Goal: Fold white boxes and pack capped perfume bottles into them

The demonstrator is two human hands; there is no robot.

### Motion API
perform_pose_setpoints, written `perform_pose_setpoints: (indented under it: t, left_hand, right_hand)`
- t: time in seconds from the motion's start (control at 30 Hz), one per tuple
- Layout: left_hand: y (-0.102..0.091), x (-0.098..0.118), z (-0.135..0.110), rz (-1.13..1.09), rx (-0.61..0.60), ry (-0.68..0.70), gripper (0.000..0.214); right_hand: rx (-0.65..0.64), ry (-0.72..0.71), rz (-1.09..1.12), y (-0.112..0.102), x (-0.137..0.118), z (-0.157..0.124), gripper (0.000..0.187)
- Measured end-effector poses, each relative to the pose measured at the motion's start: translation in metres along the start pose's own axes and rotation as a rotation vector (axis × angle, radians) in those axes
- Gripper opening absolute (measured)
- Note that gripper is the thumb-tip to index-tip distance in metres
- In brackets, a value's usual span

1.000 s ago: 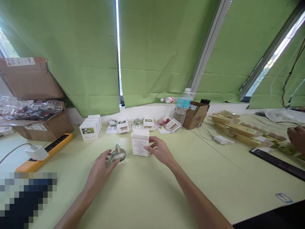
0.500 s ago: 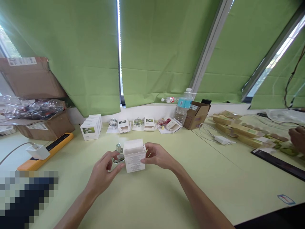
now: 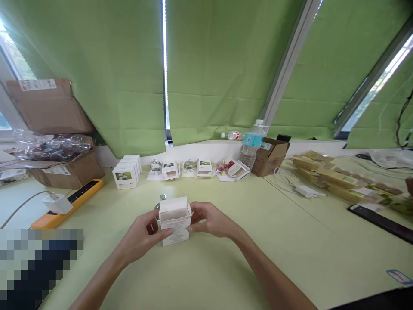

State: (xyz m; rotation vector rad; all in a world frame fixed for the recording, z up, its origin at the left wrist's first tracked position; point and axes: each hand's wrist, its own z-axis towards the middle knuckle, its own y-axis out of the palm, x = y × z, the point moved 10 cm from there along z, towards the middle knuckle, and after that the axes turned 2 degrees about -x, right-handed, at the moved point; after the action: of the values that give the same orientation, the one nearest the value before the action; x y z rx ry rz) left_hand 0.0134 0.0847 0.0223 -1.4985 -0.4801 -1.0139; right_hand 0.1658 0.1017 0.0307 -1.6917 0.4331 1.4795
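A small white carton [image 3: 176, 226] with printed text stands in front of me, its top flap raised and its mouth open. My left hand [image 3: 142, 234] grips its left side, thumb on the printed face. My right hand [image 3: 208, 219] holds the right side with thumb and fingers. Behind the carton, mostly hidden by it, is a glass perfume bottle [image 3: 163, 197] with a silvery cap. I cannot see into the bottom of the carton.
White boxes [image 3: 125, 178] stand at the back, beside perfume bottles [image 3: 189, 165] on white cards. A water bottle [image 3: 250, 148] and a brown box [image 3: 270, 157] are farther right. An orange power strip [image 3: 69, 204] lies left; a black phone-like slab [image 3: 380, 221] lies right.
The carton has come nearer and a little left, now covering most of the perfume bottle. My left hand has left the bottle and taken hold of the carton.
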Motion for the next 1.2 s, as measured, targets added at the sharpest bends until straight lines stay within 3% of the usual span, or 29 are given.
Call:
perform_pose_setpoints:
  t: [0.27,0.4,0.53,0.7,0.97,1.2]
  left_hand:
    - [-0.002,-0.001,-0.001,-0.002,-0.015,-0.005,0.04]
    - [-0.005,0.008,-0.002,-0.009,-0.005,0.055,0.037]
    - [-0.027,0.011,-0.007,-0.033,0.179,0.096,0.043]
    - [-0.049,-0.01,-0.009,0.134,0.444,-0.06,0.037]
    - [-0.015,-0.039,0.007,0.186,0.263,-0.16,0.047]
    - [-0.014,-0.041,0.015,0.141,0.264,-0.133,0.033]
  right_hand:
    - [-0.024,-0.018,-0.085,0.004,-0.005,-0.001,0.034]
    - [-0.025,-0.015,-0.106,0.006,-0.003,-0.001,0.033]
    - [-0.02,-0.013,-0.119,0.005,-0.003,0.0,0.032]
    - [-0.015,-0.022,-0.156,0.004,-0.006,-0.001,0.031]
    - [0.0,-0.005,-0.153,0.002,-0.006,-0.001,0.029]
    - [-0.002,-0.009,-0.159,0.004,-0.005,-0.001,0.029]
